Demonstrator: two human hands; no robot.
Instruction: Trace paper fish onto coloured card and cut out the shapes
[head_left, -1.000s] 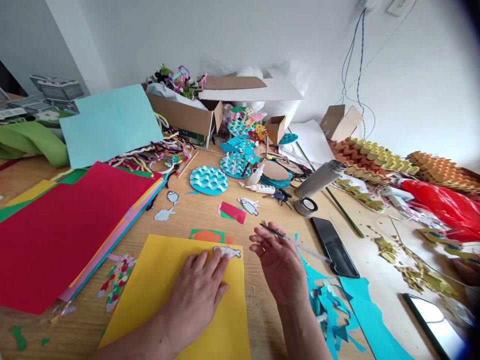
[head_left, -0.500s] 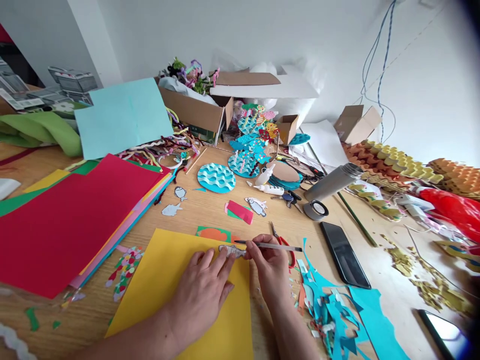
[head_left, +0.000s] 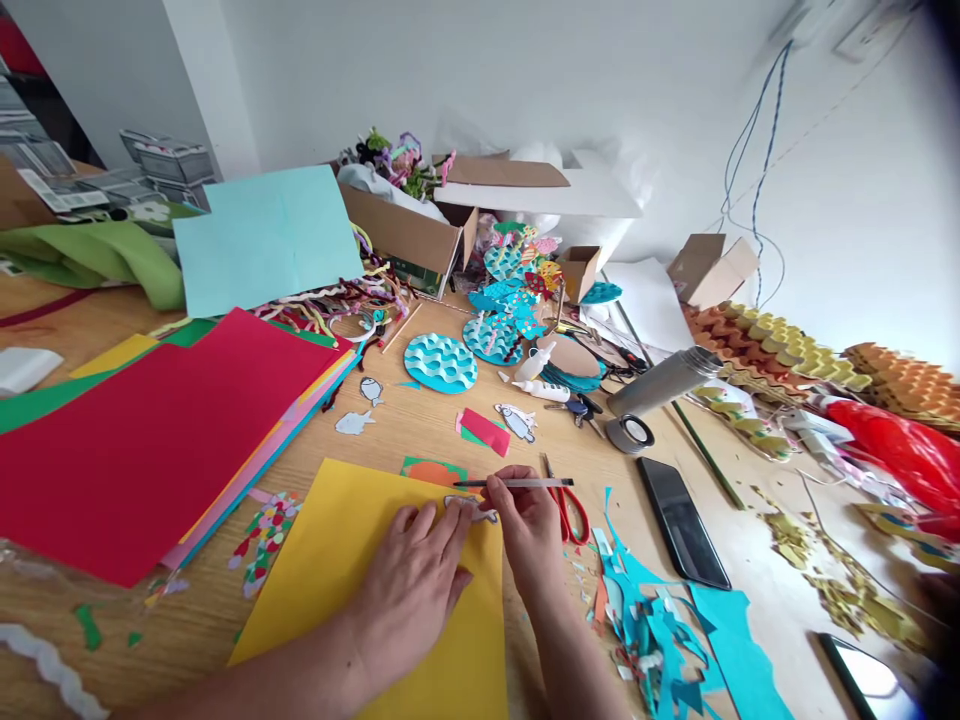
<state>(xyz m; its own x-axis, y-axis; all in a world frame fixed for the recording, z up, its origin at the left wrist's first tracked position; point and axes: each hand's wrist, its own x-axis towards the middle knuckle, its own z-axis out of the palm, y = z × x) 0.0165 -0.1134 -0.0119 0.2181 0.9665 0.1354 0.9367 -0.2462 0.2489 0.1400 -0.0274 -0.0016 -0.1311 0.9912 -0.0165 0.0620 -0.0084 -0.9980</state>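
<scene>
My left hand (head_left: 415, 575) lies spread on the yellow paper (head_left: 315, 560), its fingertips on a small grey-and-white fish cutout (head_left: 480, 512) near the sheet's top edge. A thin dark pen (head_left: 525, 483) is pinched in my right hand (head_left: 526, 525), just above the fish and pointing left. Orange and green paper scraps (head_left: 435, 473) touch the sheet's top edge. Beside my right hand are red-handled scissors (head_left: 571, 512). Further back lie more fish cutouts (head_left: 517, 420) and a red paper strip (head_left: 486, 431).
Red paper (head_left: 165, 440) tops a stack on the left. Blue paper scraps (head_left: 660, 620), a black phone (head_left: 682, 520) and a metal flask (head_left: 664, 382) are on the right. White glue bottles (head_left: 541, 389) and wavy blue discs (head_left: 440, 362) stand behind, before cardboard boxes (head_left: 405, 230).
My right hand and the pen have shifted slightly left, uncovering more of the fish's right end and the scissors' handles. The whole view has moved slightly.
</scene>
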